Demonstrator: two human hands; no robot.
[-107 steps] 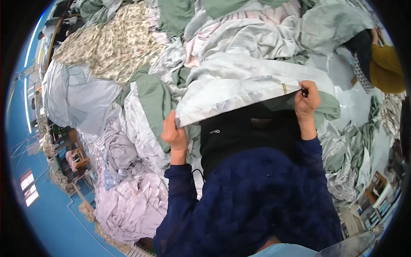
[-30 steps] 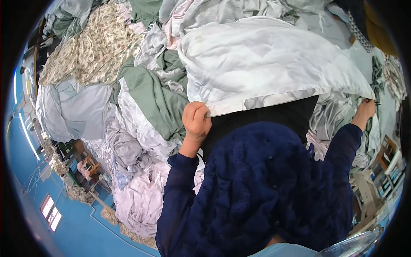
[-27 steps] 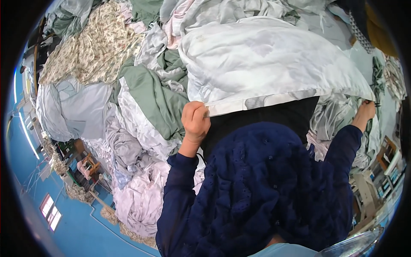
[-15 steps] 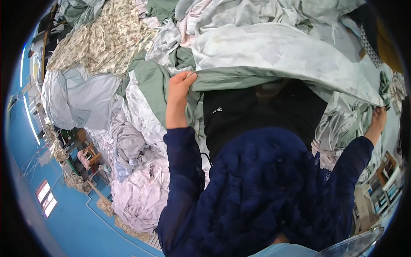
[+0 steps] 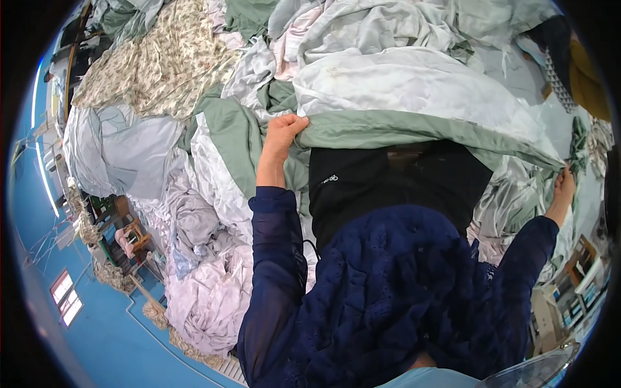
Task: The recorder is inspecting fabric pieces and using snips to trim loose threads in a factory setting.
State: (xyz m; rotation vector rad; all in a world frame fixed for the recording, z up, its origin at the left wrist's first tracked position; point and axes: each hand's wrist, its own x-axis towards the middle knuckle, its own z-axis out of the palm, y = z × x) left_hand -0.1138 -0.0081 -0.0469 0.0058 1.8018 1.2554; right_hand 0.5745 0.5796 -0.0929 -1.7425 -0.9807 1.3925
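Note:
A large piece of fabric, white and faintly patterned with a green band along its near edge, stretches between my two hands. My left hand pinches the left end of that edge between thumb and fingers. Out to the far right, my right hand grips the other end of the green band. The edge hangs in a shallow curve over the top of my black apron. Beyond it the white cloth lies on a heap of other fabric.
Floral cloth lies at the far left, with pale grey-blue fabric below it. Crumpled pink fabric is piled beside my left forearm. Several shelved items and a box stand at the lower right, over a blue floor.
Both hands have come slightly lower, toward me. More of the green band now faces up along the near edge, and less white shows in front of it.

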